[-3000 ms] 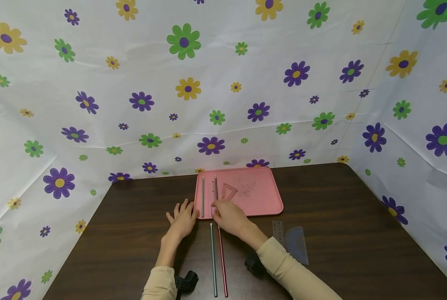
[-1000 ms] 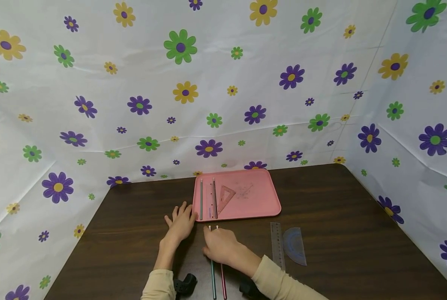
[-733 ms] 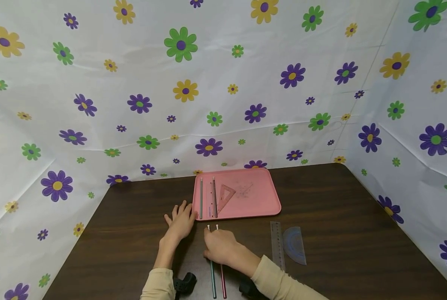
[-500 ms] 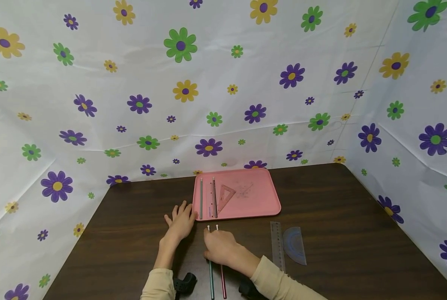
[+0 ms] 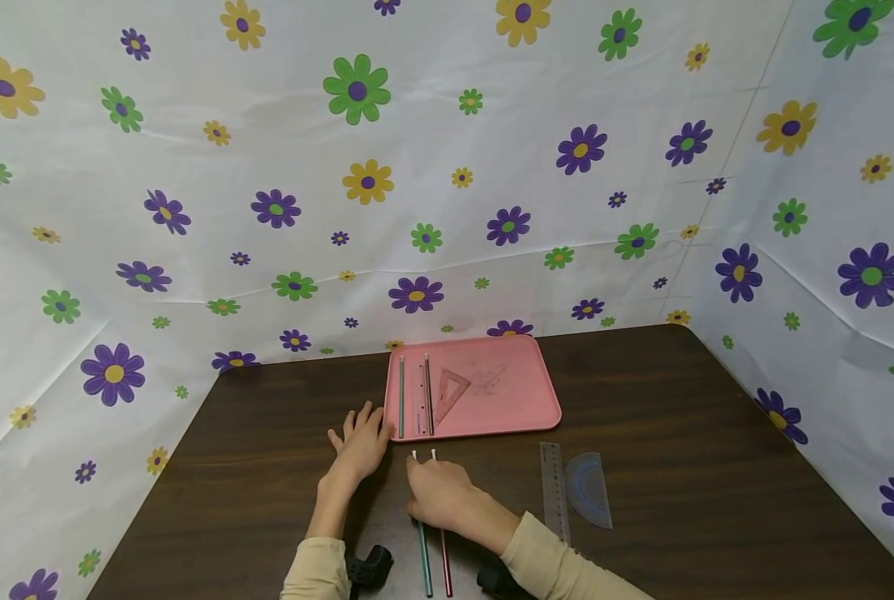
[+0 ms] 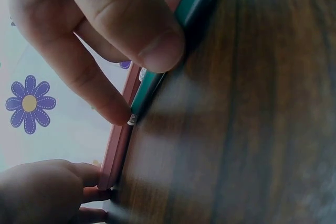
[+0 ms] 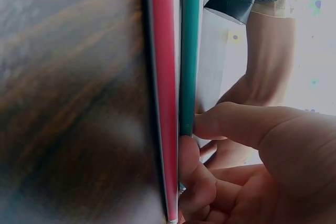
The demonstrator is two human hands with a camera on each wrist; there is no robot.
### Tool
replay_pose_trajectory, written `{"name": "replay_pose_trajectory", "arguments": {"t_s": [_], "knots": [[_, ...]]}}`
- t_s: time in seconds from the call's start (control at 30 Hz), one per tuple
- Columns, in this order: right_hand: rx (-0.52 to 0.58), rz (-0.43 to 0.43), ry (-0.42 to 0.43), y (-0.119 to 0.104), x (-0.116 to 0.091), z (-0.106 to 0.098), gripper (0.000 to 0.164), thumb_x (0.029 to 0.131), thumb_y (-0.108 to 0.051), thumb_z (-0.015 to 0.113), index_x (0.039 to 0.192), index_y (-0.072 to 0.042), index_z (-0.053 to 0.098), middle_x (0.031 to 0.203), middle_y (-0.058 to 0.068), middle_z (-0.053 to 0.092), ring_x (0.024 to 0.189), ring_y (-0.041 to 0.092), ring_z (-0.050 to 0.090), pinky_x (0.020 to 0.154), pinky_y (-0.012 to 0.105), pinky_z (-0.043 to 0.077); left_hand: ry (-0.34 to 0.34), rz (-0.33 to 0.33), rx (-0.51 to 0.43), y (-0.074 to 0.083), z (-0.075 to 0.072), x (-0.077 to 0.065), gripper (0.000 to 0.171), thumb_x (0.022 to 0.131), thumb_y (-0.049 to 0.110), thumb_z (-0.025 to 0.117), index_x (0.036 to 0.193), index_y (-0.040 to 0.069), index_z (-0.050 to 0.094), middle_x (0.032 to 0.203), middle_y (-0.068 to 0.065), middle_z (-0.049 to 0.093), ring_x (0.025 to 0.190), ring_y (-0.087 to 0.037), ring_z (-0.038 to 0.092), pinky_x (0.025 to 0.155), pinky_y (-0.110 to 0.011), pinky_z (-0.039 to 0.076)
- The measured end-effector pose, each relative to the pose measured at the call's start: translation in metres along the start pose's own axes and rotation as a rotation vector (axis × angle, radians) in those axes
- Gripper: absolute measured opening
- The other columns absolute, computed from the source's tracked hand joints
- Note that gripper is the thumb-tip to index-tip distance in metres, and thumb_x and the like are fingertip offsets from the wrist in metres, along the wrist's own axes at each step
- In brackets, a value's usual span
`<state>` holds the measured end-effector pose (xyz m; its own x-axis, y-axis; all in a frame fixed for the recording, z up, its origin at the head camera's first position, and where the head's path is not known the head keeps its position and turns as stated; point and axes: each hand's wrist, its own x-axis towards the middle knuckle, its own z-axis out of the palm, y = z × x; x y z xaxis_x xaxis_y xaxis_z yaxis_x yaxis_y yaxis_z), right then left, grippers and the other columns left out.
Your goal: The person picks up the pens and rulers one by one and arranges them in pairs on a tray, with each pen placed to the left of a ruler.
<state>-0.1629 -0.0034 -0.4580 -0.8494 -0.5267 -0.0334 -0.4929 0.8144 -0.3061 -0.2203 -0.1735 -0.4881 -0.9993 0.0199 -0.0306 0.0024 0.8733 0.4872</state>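
Note:
My right hand (image 5: 447, 496) pinches a green pencil (image 5: 425, 558) between thumb and fingers near its white-tipped end, low over the table. The right wrist view shows the thumb against that green pencil (image 7: 190, 51), with a red pencil (image 7: 165, 72) lying alongside. My left hand (image 5: 360, 450) rests with spread fingers at the front left corner of a pink tray (image 5: 517, 408), fingertips on its rim. In the left wrist view this left hand (image 6: 44, 190) appears at the tray's end, below the pinched green pencil (image 6: 146, 90).
The tray holds another green pencil (image 5: 402, 396), a pinkish ruler (image 5: 420, 404), a dark pencil (image 5: 429, 396) and a pink set square (image 5: 442, 404). A clear ruler (image 5: 554, 483) and a clear protractor (image 5: 589, 492) lie right of my right hand. Flowered sheets (image 5: 297, 125) enclose the table (image 5: 679, 467).
My right hand has left the dark pencil in the tray and come back toward me onto the green pencil, whose tip has shifted slightly left. My left hand has stayed at the tray corner.

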Motion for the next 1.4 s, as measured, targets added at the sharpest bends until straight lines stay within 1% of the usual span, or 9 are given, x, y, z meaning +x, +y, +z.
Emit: {"name": "replay_pose_trajectory", "arguments": {"t_s": [0.43,0.57,0.63,0.73,0.83,0.9,1.1,1.23,1.4], "knots": [[0.063,0.012,-0.005,0.001,0.001,-0.003,0.062,0.077,-0.024,0.078,0.133,-0.002,0.060,0.093,0.012,0.075,0.068,0.017,0.067,0.054,0.034,0.052,-0.005,-0.009,0.003,0.001,-0.001,0.001,0.050,0.108,0.033,0.038,0.149,0.004,0.043,0.161,-0.025,0.026,0.147,-0.054,0.014,0.106,-0.082,0.000],[0.081,0.006,0.002,0.001,0.001,-0.004,0.065,0.078,-0.023,0.077,0.136,-0.002,0.058,0.090,0.011,0.074,0.063,0.014,0.060,0.053,0.034,0.051,-0.003,-0.008,0.001,0.001,-0.001,0.001,0.050,0.107,0.033,0.039,0.148,0.004,0.044,0.160,-0.025,0.026,0.146,-0.055,0.014,0.106,-0.082,0.000],[0.096,-0.003,0.013,0.002,0.001,-0.005,0.065,0.078,-0.022,0.077,0.137,-0.002,0.057,0.084,0.007,0.071,0.061,0.013,0.055,0.053,0.032,0.050,-0.005,-0.008,-0.004,0.001,-0.001,0.001,0.050,0.107,0.033,0.039,0.148,0.004,0.043,0.160,-0.025,0.026,0.147,-0.055,0.014,0.106,-0.082,0.000],[0.134,-0.022,0.035,0.004,0.002,-0.006,0.053,0.078,-0.020,0.076,0.127,-0.004,0.062,0.070,-0.001,0.059,0.057,0.010,0.049,0.050,0.028,0.045,-0.008,-0.008,-0.009,0.001,-0.002,0.001,0.050,0.107,0.032,0.039,0.149,0.004,0.043,0.161,-0.026,0.026,0.147,-0.054,0.013,0.106,-0.082,-0.001],[0.169,-0.030,0.051,0.005,0.002,-0.007,0.039,0.078,-0.017,0.075,0.114,-0.007,0.063,0.064,-0.006,0.050,0.053,0.008,0.048,0.047,0.025,0.042,-0.008,-0.010,-0.008,0.002,-0.002,0.001,0.050,0.107,0.032,0.039,0.149,0.004,0.043,0.161,-0.025,0.026,0.147,-0.054,0.013,0.107,-0.082,-0.001],[0.186,-0.031,0.058,0.006,0.002,-0.008,0.033,0.078,-0.017,0.074,0.109,-0.009,0.063,0.062,-0.007,0.049,0.048,0.005,0.048,0.046,0.023,0.041,-0.006,-0.013,-0.004,0.002,-0.002,0.002,0.050,0.107,0.032,0.039,0.149,0.004,0.043,0.161,-0.025,0.026,0.147,-0.054,0.014,0.107,-0.081,0.000],[0.243,-0.016,0.062,0.006,-0.001,-0.012,0.035,0.079,-0.014,0.072,0.112,-0.008,0.063,0.056,-0.008,0.052,0.032,-0.002,0.045,0.042,0.019,0.041,-0.005,-0.015,-0.003,0.001,-0.001,0.002,0.050,0.108,0.033,0.038,0.149,0.004,0.043,0.161,-0.025,0.026,0.147,-0.054,0.014,0.107,-0.081,0.000],[0.215,-0.011,0.096,0.007,-0.002,-0.015,0.033,0.078,-0.015,0.072,0.108,-0.010,0.063,0.055,-0.009,0.049,0.034,-0.001,0.045,0.042,0.021,0.040,-0.004,-0.016,-0.005,0.001,-0.001,0.002,0.050,0.107,0.032,0.039,0.148,0.005,0.044,0.161,-0.025,0.026,0.147,-0.054,0.014,0.106,-0.082,-0.001],[0.177,-0.016,0.141,0.011,-0.001,-0.017,0.028,0.075,-0.017,0.073,0.101,-0.012,0.061,0.058,-0.008,0.048,0.043,0.005,0.048,0.044,0.023,0.039,0.000,-0.014,-0.010,0.001,-0.001,0.002,0.049,0.107,0.032,0.040,0.147,0.004,0.045,0.160,-0.025,0.027,0.146,-0.055,0.015,0.106,-0.082,0.000]]}}
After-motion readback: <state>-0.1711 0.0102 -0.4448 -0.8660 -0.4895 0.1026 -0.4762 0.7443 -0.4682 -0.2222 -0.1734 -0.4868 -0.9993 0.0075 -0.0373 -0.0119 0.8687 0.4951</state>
